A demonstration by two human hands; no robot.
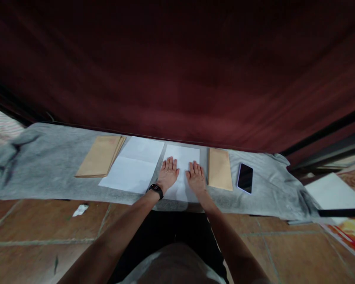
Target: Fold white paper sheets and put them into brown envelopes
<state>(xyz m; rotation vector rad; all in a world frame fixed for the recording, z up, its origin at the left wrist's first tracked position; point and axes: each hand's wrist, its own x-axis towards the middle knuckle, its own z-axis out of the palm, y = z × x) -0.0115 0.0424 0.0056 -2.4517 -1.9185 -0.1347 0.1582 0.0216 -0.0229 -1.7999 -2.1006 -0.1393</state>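
A white sheet of paper (182,154) lies straight in front of me on a grey cloth. My left hand (169,172) rests flat over its left edge, fingers stretched out; a black wristband (156,191) is on that wrist. On the right part of the same sheet my right hand (196,178) lies palm down, fingers extended. Left of it is a second, larger white sheet (136,163) with a faint crease across it. Brown paper envelopes (99,156) are stacked at the far left. Another small brown stack (220,169) sits just right of my right hand.
A phone (245,178) with a dark screen lies right of the small brown stack. The grey cloth (56,157) covers a long narrow surface before a dark red curtain-like backdrop (177,79). A white scrap (80,210) is on the tiled floor (41,221).
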